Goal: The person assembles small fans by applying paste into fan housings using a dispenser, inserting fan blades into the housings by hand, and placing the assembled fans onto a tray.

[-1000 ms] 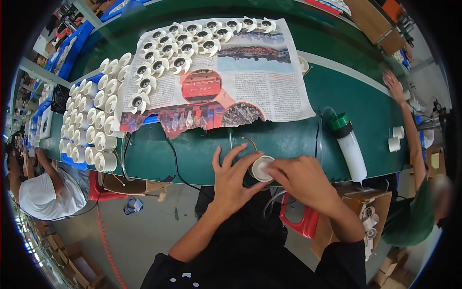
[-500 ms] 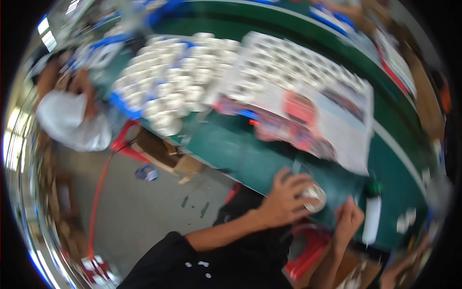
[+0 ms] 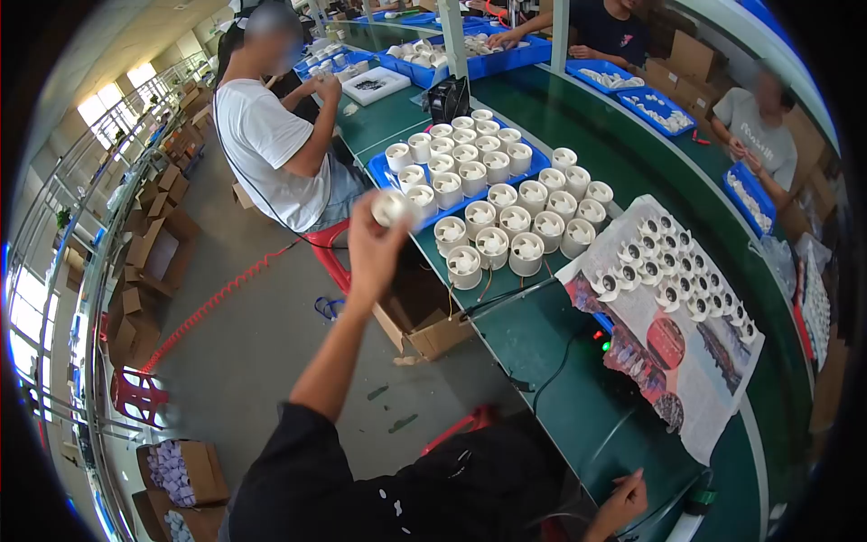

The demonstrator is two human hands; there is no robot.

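Observation:
My left hand (image 3: 373, 248) is raised at the near end of the blue tray (image 3: 375, 170), its fingers closed around a white round fan housing (image 3: 390, 209). The held piece is slightly blurred. Rows of similar white housings (image 3: 492, 244) with small fan blades inside stand on the tray and on the green table (image 3: 519, 339) beside it. My right hand (image 3: 619, 506) is low at the table's front edge, fingers curled in with nothing visible in them. A bottle with a green collar (image 3: 695, 506) is close to its right.
White fan wheels with dark centres (image 3: 670, 266) sit in rows on a printed sheet (image 3: 686, 361). A black cable (image 3: 506, 300) crosses the table. An open carton (image 3: 420, 325) is below the edge. One co-worker in a white shirt (image 3: 271, 144) sits at the left; others sit across the table.
My left hand has moved from the near table edge far up and left to the tray, carrying the fan housing. The view has swung left; my right hand stays low near the edge.

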